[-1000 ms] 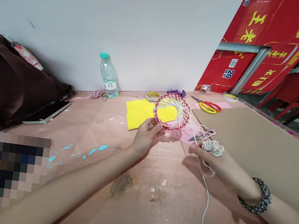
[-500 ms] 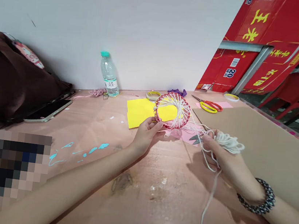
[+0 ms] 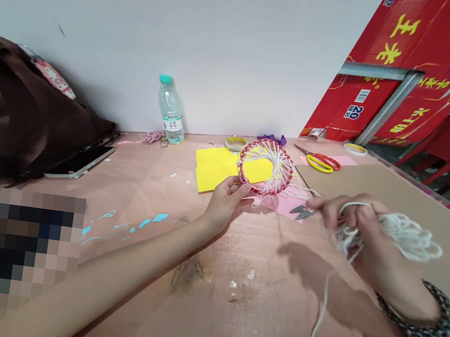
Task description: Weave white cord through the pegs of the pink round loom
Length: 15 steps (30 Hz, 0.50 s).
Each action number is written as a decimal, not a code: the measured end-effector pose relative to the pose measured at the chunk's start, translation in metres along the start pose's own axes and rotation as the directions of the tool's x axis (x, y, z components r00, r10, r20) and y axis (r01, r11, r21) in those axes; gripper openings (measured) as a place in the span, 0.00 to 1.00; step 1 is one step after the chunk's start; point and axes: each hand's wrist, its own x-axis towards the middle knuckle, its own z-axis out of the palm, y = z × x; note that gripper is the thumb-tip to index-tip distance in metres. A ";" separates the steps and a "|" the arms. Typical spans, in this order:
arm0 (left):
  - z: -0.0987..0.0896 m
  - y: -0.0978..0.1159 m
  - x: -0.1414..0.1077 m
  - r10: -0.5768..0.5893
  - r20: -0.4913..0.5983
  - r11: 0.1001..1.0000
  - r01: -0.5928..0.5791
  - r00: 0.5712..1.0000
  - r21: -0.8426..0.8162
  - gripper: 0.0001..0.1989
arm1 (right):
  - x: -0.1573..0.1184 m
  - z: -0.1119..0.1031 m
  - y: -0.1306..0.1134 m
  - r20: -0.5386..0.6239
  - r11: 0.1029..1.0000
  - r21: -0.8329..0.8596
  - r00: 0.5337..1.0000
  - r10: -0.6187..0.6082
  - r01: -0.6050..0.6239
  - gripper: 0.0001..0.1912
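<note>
Hoop (image 3: pixel 265 167) wrapped in red and strung across with white cord, and the left hand (image 3: pixel 224 204) has it clamped at the lower rim, held up just over yellow paper (image 3: pixel 218 170) and pink paper (image 3: pixel 282 205)! Over to the right, the right hand (image 3: pixel 360 230) closes its fingers together on a bundle of white yarn (image 3: pixel 402 236), one strand hanging down toward the pinkish tabletop (image 3: pixel 254 327). Small snips (image 3: pixel 301 212) lie on the pink paper, between hoop and right hand.
</note>
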 end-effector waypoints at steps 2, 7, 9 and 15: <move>-0.001 -0.001 0.001 0.005 -0.005 1.000 -0.005 1.000 0.004 0.18 | 0.002 0.006 0.001 0.006 0.922 0.332 0.978 0.211 -0.201 0.17; -0.002 -0.002 0.001 0.007 -0.003 1.000 -0.007 1.000 0.015 0.18 | -0.004 0.014 0.013 0.052 0.672 0.286 0.711 0.701 -0.683 0.16; -0.002 -0.002 0.001 0.012 -0.007 1.000 -0.012 1.000 0.020 0.18 | -0.006 0.011 0.013 0.044 0.725 0.052 0.727 0.685 -0.687 0.18; -0.001 -0.003 0.001 -0.003 0.007 1.000 0.003 1.000 -0.007 0.19 | -0.003 -0.007 -0.005 -0.034 0.663 -0.722 0.946 -0.322 0.199 0.19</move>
